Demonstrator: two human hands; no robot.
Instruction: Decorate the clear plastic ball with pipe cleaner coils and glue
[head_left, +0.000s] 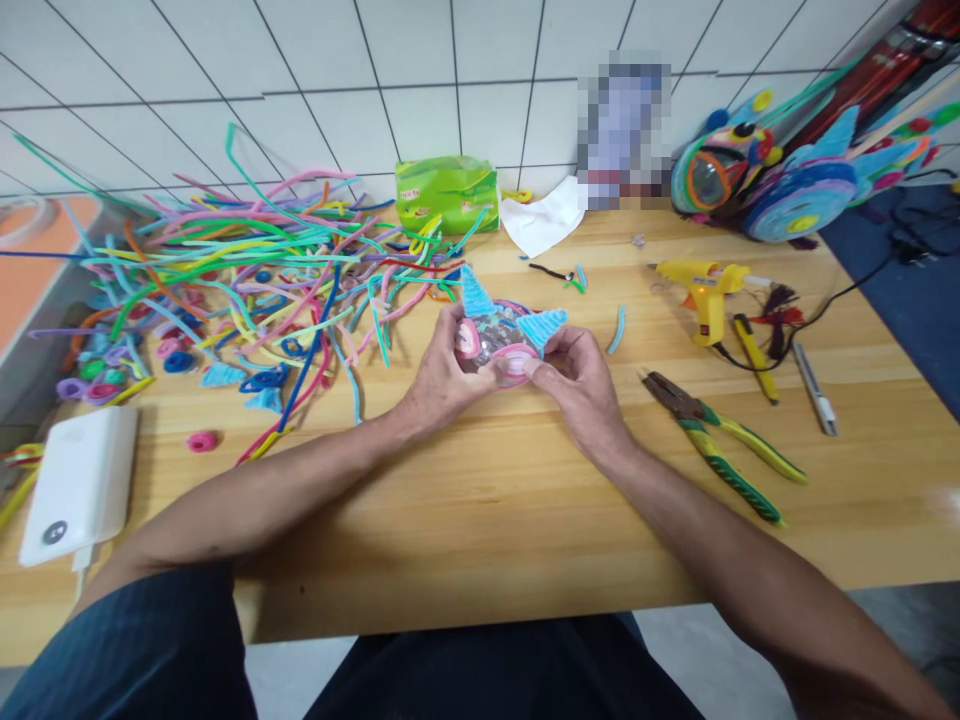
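Between my two hands is a small pipe-cleaner craft figure (pixel 501 335), held just above the wooden table. Its middle is clear and shiny, two blue triangular pieces stick up from it, and pink-and-white coiled ovals sit on the side facing me. My left hand (pixel 448 368) is closed around its left side, with the thumb near the front oval. At its right side, my right hand (pixel 577 375) grips the edge by the right blue triangle, thumb against the oval. The underside is hidden by my fingers.
Loose pipe cleaners (pixel 262 270) are heaped at the left, near a white power bank (pixel 79 485). A green tissue pack (pixel 446 195) stands by the wall. Pliers (pixel 697 420), a yellow glue gun (pixel 709 295) and finished colourful crafts (pixel 799 205) are at the right.
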